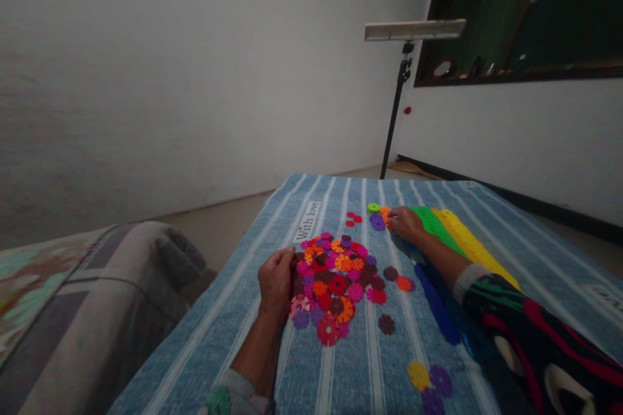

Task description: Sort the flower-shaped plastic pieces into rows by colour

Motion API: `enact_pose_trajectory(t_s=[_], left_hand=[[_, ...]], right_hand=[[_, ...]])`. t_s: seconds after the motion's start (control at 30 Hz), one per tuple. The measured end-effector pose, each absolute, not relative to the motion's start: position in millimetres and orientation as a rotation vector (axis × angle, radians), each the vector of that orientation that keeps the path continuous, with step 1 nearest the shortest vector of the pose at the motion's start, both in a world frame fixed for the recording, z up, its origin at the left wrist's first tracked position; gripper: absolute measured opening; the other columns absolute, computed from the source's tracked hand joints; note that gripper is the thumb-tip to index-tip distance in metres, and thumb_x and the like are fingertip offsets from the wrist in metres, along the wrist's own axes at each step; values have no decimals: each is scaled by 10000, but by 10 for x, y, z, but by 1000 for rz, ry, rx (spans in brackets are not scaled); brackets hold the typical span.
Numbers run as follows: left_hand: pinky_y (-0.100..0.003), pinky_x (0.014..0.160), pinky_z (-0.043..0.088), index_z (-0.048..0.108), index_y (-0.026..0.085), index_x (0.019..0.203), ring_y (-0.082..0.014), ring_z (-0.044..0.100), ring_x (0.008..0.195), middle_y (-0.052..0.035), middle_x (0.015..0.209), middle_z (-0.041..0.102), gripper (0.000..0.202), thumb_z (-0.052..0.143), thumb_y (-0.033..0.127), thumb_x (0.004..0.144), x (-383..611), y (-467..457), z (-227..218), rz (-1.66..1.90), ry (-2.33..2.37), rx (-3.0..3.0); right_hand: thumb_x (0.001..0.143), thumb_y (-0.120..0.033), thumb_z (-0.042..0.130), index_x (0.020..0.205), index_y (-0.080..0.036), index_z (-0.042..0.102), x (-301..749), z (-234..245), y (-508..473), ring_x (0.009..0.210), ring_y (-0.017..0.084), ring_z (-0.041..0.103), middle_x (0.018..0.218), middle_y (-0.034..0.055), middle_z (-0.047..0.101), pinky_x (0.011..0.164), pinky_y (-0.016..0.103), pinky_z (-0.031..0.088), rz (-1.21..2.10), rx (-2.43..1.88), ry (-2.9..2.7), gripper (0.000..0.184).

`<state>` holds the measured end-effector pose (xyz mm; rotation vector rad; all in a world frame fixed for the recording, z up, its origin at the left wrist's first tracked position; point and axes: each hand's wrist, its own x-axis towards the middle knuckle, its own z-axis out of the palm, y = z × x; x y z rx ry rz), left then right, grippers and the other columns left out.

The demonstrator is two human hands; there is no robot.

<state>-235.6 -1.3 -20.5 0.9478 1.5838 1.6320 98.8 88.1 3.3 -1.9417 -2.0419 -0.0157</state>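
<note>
Left hand (276, 280): is resting beside disc pile (335, 282), can't tell grip
Right hand (407, 224): fingers are bunching narrowly at orange disc (384, 213), hold unclear
Disc pile: is lying on striped cloth (350, 376)

A flat panel (413, 31) tops a black stand (394, 110) beside a dark window (487, 6), with grey fabric (131, 298) draped at far left.

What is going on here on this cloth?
A person's left hand lies beside a pile of colourful discs. The right hand is at an orange disc, beside a green disc and a purple disc; its grip is unclear. A green strip, a yellow strip and a blue strip lie right of the pile.
</note>
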Motion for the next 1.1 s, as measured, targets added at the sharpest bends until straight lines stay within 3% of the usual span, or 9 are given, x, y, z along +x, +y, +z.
enact_pose_trajectory(t_s=[0.07, 0.27, 0.5, 0.7, 0.87, 1.1], left_hand=[[-274, 568, 458, 740, 129, 801, -170, 600, 599, -26, 639, 679, 395, 714, 457, 583, -2340, -20, -181, 1611, 1531, 883], [-267, 593, 459, 738, 130, 792, -164, 601, 631, -21, 655, 679, 364, 722, 419, 572, -2323, -8, -151, 1624, 1499, 856], [-269, 604, 473, 728, 132, 789, -159, 607, 621, -14, 654, 668, 363, 706, 426, 577, -2309, -11, -151, 1617, 1474, 878], [-259, 555, 456, 712, 129, 769, -148, 589, 570, -2, 611, 646, 349, 698, 417, 572, -2268, -47, -95, 1631, 1430, 838], [-257, 544, 448, 696, 132, 737, -141, 573, 561, -1, 605, 641, 335, 689, 419, 565, -2233, -72, -45, 1618, 1402, 833], [-249, 550, 446, 704, 133, 768, -133, 569, 564, 4, 611, 645, 343, 689, 417, 577, -2249, -34, -93, 1610, 1410, 861]], right_hand=[[931, -276, 562, 988, -169, 708, 1009, 46, 799, 1011, 206, 636, 1093, 77, 706, 896, 350, 465, -4, -1922, -2064, 189], [867, -170, 543, 923, -165, 757, 999, 106, 417, 1015, 241, 647, 1047, 104, 731, 849, 287, 450, 69, -1796, -2225, 221], [843, -194, 567, 870, -178, 760, 885, 158, 4, 935, 200, 639, 960, 82, 726, 807, 248, 425, 150, -1660, -2459, 195], [835, -168, 551, 716, -180, 734, 877, 206, -170, 884, 192, 628, 880, 89, 710, 756, 243, 407, 180, -1684, -2624, 219], [775, -114, 581, 807, -179, 755, 943, 268, -294, 968, 225, 615, 947, 102, 700, 791, 264, 403, 186, -1744, -2687, 188], [792, -164, 612, 882, -173, 759, 924, 259, -427, 1046, 249, 595, 1020, 109, 691, 832, 276, 408, 212, -1772, -2696, 173]])
